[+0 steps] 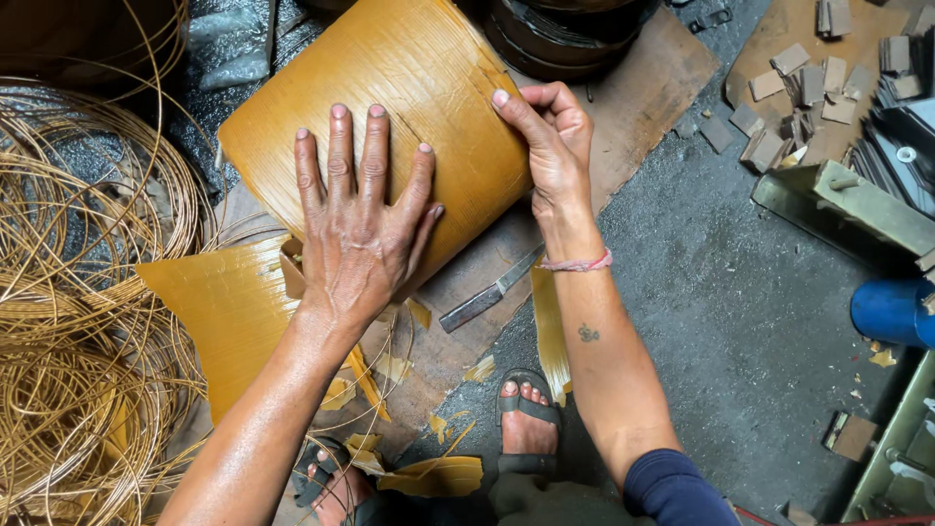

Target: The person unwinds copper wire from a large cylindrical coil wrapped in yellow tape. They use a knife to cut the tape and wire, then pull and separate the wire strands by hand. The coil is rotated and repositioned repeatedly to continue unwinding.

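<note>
Hands (360, 229) on curved yellow sheet (409, 88)

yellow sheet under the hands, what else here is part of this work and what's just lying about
In hand:
yellow sheet, left hand flat on it, right hand gripping its edge
knife beside it
offcuts

Lying about:
cane coils
small blocks
blue drum

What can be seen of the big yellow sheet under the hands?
The yellow sheet is a broad, glossy, ochre piece with fine parallel grain and a long crease, looking like dried leaf or bark. It curves over something hidden. The left hand presses flat on it; the right hand grips its right edge.
</note>
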